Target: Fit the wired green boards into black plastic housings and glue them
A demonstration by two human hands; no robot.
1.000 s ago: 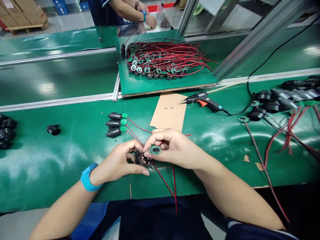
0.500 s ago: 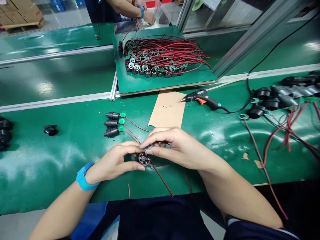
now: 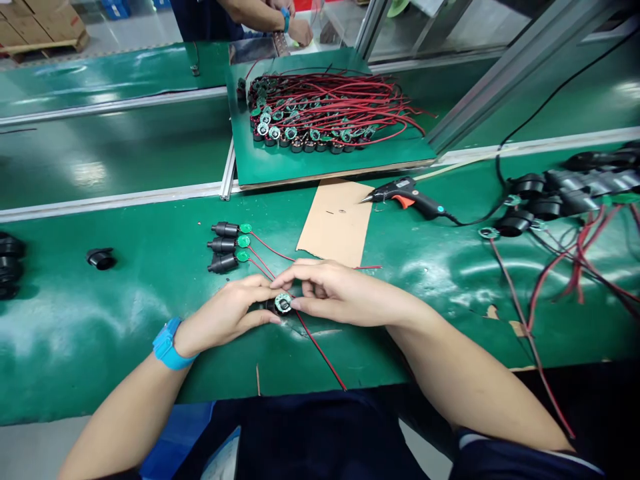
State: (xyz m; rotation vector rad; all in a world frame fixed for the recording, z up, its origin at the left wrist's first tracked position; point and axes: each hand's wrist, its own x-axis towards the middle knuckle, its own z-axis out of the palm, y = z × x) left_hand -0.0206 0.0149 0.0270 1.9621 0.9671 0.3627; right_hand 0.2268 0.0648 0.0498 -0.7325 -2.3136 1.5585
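Observation:
My left hand [image 3: 231,310] is closed around a small black motor [image 3: 271,305], whose open end faces toward me. A round circuit board [image 3: 283,304] lies over that end, pinched at its edge by the thumb and fingers of my right hand [image 3: 325,290]. From under my hands a red wire [image 3: 321,352] runs down to the table's front edge. Just beyond my left hand, three black cylindrical housings [image 3: 223,245] lie in a row, each with a green round board [image 3: 243,242] and a red wire.
A glue gun [image 3: 405,195] lies by a cardboard piece [image 3: 334,223]. Behind, a raised green board [image 3: 310,170] carries many wired motors. Black housings with wires [image 3: 543,203] crowd the right side. One black part [image 3: 101,258] lies at left. A co-worker's hand [image 3: 301,32] shows across the bench.
The circuit board has come down over the motor's face, covering the copper coils that showed before. My right hand has shifted slightly left.

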